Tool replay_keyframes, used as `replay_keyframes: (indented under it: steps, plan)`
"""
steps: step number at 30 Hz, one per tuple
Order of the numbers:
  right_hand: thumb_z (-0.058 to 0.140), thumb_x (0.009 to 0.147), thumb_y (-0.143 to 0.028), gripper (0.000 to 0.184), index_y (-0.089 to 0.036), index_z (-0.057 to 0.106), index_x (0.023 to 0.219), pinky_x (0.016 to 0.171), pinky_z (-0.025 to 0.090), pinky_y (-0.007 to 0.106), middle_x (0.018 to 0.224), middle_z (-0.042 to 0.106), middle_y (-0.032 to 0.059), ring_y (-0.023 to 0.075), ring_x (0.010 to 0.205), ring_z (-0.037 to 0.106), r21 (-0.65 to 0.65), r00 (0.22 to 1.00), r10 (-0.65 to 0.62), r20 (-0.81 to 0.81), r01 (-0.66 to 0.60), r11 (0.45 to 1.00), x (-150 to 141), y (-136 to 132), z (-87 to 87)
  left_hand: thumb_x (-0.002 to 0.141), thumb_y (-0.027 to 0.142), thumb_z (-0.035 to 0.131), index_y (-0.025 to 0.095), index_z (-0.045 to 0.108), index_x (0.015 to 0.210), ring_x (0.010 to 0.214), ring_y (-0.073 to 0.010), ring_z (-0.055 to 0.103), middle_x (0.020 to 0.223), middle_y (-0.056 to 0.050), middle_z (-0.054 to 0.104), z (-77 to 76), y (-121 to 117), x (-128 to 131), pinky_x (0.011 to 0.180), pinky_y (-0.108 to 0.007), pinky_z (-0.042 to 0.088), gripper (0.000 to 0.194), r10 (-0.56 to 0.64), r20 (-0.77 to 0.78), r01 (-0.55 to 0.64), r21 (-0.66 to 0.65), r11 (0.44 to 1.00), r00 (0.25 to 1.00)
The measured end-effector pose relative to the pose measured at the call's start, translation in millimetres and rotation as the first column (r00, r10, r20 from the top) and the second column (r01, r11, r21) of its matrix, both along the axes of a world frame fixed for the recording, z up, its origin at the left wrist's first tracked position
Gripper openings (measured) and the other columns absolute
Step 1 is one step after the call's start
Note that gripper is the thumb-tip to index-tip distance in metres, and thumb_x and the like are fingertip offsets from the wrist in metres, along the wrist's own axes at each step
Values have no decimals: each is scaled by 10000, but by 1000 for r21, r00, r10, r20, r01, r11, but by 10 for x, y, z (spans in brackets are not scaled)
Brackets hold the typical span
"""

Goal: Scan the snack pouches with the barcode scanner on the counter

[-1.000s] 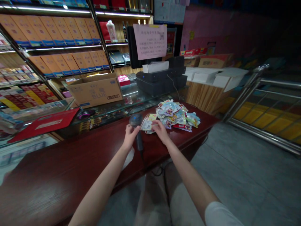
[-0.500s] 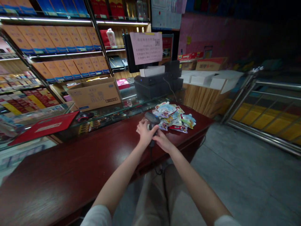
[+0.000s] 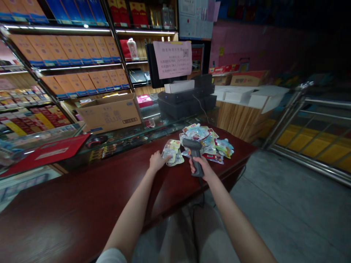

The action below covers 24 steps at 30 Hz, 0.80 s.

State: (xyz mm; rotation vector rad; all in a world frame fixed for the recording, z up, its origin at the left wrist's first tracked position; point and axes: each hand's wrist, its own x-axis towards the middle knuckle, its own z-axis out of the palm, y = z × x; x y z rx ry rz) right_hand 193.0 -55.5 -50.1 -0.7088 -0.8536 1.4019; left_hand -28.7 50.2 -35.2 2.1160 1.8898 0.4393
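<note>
My right hand (image 3: 203, 168) is wrapped round the handle of a dark grey barcode scanner (image 3: 194, 146). The scanner's head is up, and its cable hangs down past the table's front edge. To the left, my left hand (image 3: 158, 162) grips the left edge of some yellow-and-white snack packets (image 3: 175, 146), thumb on top; its other fingers are partly hidden. Behind and to the right of the scanner lies a heap of colourful snack packets (image 3: 210, 144), partly covered by it.
The hands are over a dark red wooden table (image 3: 109, 186). Behind it stand a glass counter, an open cardboard box (image 3: 109, 116) and a black printer-like machine (image 3: 175, 102). A red folder (image 3: 49, 153) lies at the left. A metal railing (image 3: 309, 124) stands at the right.
My hands, previously together at the scanner, have moved apart. The right now holds the scanner by its handle, farther right; the left has shifted left with the yellow-and-white packets, which now show clearly.
</note>
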Motion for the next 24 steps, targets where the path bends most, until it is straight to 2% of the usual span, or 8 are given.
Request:
replay_keyframes:
  steps: [3,5,7,9,11,13,16,24]
  plan:
    - [715,740,-370,298,-217,483,848,380,425,228,658,638,-27,87,385,494,-3,999,-3,44,3,1000,-10,0,-48,686,607,739,181,635,1021,1109,-384,655,1138,-184,719,-96,74,-17,934,-461,473,551,-4,120,9,-43,999,993]
    - [713,735,-369,296,-215,492,859,370,416,224,668,660,-15,84,377,484,-14,998,18,62,-17,1000,2,-18,-37,626,511,810,191,611,978,1010,-344,691,1057,-146,737,-156,99,-45,891,-445,504,516,11,361,-3,-23,1000,932]
    - [717,727,-374,298,-211,495,841,365,400,218,638,648,-19,75,366,454,-29,996,49,80,-47,998,16,-40,-8,595,442,835,189,587,971,921,-293,707,1013,-117,737,-210,110,-84,838,-411,536,516,-2,649,-15,20,1000,760]
    - [726,720,-381,304,-208,492,810,368,386,212,588,604,-37,67,362,425,-46,994,73,87,-69,997,26,-59,23,606,446,827,180,580,987,887,-259,708,1007,-106,731,-246,115,-120,825,-400,554,526,-29,860,-41,58,997,509]
    - [725,722,-401,308,-202,506,810,371,372,209,550,552,-54,63,364,405,-66,992,98,79,-92,994,34,-72,46,643,480,802,170,587,1030,909,-241,707,1042,-110,725,-256,123,-149,865,-405,555,540,-63,958,-82,89,993,281]
    - [707,740,-430,324,-189,552,891,375,360,208,541,523,-64,62,368,389,-88,989,137,64,-131,987,41,-78,63,668,492,788,166,590,1070,947,-234,704,1088,-117,719,-246,137,-172,918,-411,541,555,-108,983,-141,129,982,151]
    - [685,757,-451,434,-169,578,1068,370,333,205,530,495,-79,63,363,368,-109,980,189,59,-182,977,44,-86,84,680,484,785,166,589,1102,989,-239,699,1121,-121,715,-217,160,-204,954,-413,529,564,-185,972,-188,210,959,144]
    - [721,757,-411,444,-162,570,1091,361,334,200,519,487,-90,61,351,370,-135,966,225,127,-208,969,15,-108,119,789,434,669,130,598,1129,1013,-237,702,1139,-139,727,-176,100,-183,963,-386,535,461,-228,912,-148,292,945,342]
